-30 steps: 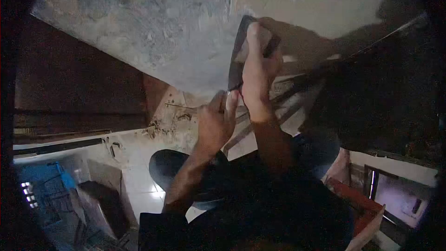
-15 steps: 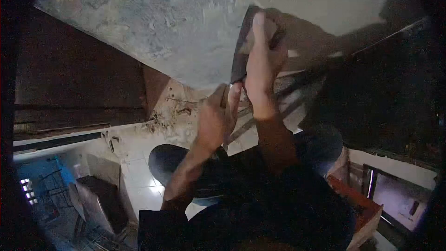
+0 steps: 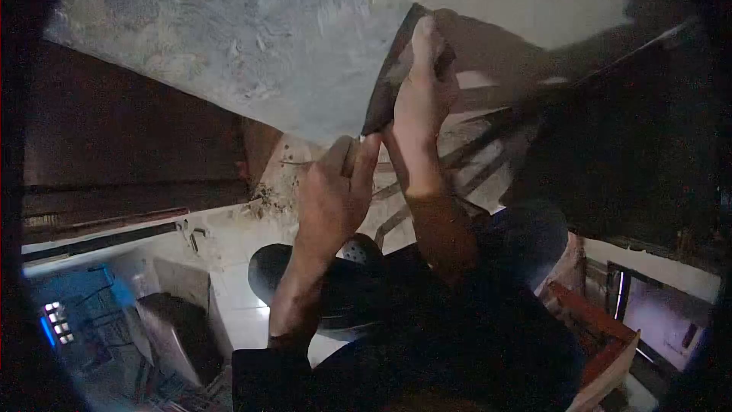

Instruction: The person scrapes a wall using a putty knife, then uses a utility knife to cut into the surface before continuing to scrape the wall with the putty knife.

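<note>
My right hand (image 3: 423, 99) is clamped on a dark, flat-bladed trowel (image 3: 386, 91) against a mottled grey-and-white plastered surface (image 3: 259, 46), thumb pointing up along it, presumably to steady the blade. My left hand (image 3: 332, 202) is at its lower corner; whether it grips, I cannot tell. The reddish-brown box-like container (image 3: 614, 366) at lower right is too dark inside to read.

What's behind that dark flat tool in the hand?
The pale, streaked surface lies behind the dark flat tool in the right hand; the patch the tool covers can't be seen.
</note>
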{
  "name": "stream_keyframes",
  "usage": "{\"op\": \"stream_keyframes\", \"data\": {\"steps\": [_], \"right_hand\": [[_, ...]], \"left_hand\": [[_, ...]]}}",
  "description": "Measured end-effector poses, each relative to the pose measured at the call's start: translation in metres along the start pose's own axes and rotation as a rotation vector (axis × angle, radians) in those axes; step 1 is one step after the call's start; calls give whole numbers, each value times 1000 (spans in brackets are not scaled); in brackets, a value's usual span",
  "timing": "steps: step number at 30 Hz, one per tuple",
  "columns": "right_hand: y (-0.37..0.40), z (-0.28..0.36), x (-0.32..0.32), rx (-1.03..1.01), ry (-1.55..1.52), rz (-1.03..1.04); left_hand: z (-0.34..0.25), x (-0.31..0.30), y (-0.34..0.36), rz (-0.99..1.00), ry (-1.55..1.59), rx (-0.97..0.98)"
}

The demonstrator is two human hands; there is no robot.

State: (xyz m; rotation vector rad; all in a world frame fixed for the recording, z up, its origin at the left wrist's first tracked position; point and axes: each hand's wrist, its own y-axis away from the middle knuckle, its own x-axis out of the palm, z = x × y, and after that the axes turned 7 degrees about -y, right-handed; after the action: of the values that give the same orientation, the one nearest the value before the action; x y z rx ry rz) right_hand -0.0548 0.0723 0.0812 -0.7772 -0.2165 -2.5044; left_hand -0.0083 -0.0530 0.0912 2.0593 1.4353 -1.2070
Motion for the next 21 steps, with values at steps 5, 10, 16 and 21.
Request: {"op": "stream_keyframes", "data": {"steps": [5,10,16,21], "right_hand": [[0,-2,1,51,-3,-15],[0,-12,-3,86,-101,69],[-7,-15,4,82,-198,-43],[-9,-3,0,114,-158,-54]], "left_hand": [[-5,7,2,-17,24,-4],[-6,-3,0,-9,-84,23],[-10,0,-7,-9,-135,26],[-12,1,-10,13,-251,101]]}}
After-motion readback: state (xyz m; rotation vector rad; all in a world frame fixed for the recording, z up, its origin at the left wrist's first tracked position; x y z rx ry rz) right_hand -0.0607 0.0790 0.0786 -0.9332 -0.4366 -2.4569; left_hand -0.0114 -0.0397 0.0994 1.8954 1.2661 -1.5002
